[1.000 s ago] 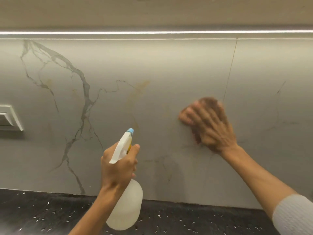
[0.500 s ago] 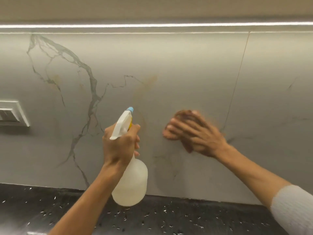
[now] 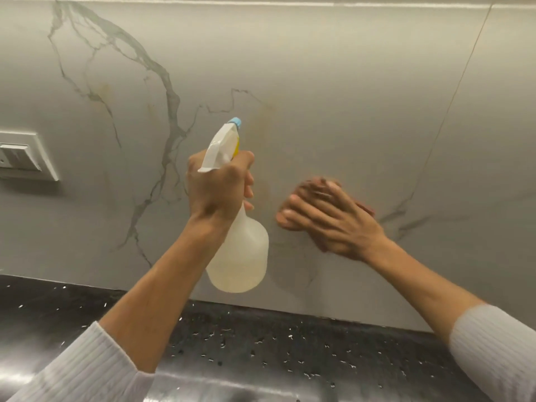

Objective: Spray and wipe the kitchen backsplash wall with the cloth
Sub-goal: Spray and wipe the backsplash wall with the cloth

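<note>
The backsplash wall [image 3: 333,82] is pale grey marble-look stone with dark veins and a faint yellowish stain near the middle. My left hand [image 3: 217,190] grips the neck of a translucent white spray bottle [image 3: 240,256], whose blue-tipped nozzle points at the wall. My right hand [image 3: 333,221] lies flat against the wall to the right of the bottle and presses a brown cloth [image 3: 365,207] onto the stone. Only the cloth's edges show past my fingers, and the hand is blurred by motion.
A white switch plate [image 3: 26,156] is mounted on the wall at the far left. A black speckled countertop [image 3: 290,343] runs along the bottom of the wall. A thin vertical joint [image 3: 452,105] splits the wall panels at the right.
My right hand has slid the cloth down and left across the wall. My left hand has raised the spray bottle toward the stain. The view has moved closer to the wall.
</note>
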